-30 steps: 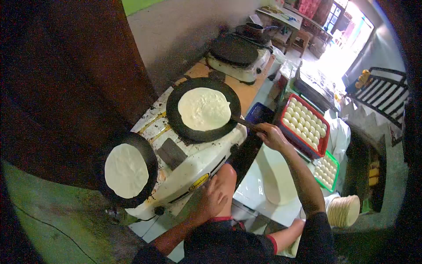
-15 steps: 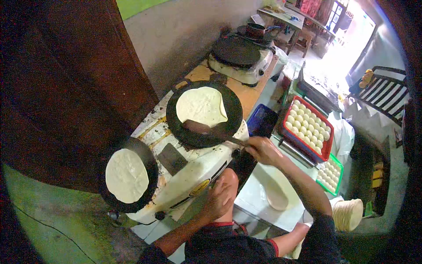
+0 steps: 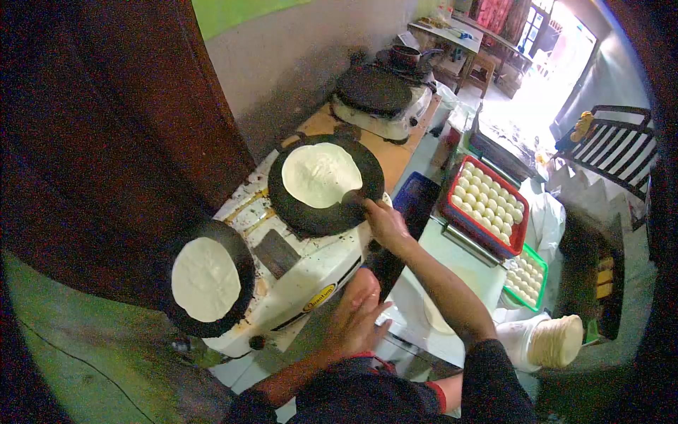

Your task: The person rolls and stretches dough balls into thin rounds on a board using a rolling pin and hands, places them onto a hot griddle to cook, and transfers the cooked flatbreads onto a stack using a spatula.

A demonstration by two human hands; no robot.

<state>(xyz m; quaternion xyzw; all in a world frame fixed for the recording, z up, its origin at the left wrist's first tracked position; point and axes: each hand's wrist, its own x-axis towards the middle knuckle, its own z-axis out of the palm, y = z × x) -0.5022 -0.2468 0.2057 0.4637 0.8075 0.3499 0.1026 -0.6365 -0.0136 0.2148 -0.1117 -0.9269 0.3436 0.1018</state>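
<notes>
My right hand (image 3: 388,226) is closed on a dark spatula (image 3: 351,198), mostly hidden by the hand. The spatula's tip meets the lower right edge of a pale flatbread (image 3: 319,173), which lies on a round black griddle (image 3: 300,212). A second flatbread (image 3: 205,279) rests on the nearer black griddle (image 3: 244,254) at the left. Both griddles sit on a white gas stove (image 3: 296,286). My left hand (image 3: 359,325) lies over my knee with its fingers apart, holding nothing.
A red tray (image 3: 526,230) and a green tray (image 3: 542,279) hold many dough balls. A stack of flatbreads (image 3: 558,343) stands on a white container. A rolled-out dough sheet (image 3: 438,318) lies on the white table (image 3: 402,304). Another stove with a griddle (image 3: 374,88) is at the back.
My right hand moved left and up, closer to the griddle, and the spatula shifted to the flatbread's right edge. The flatbread's folded right edge looks flatter. My left hand's fingers spread more.
</notes>
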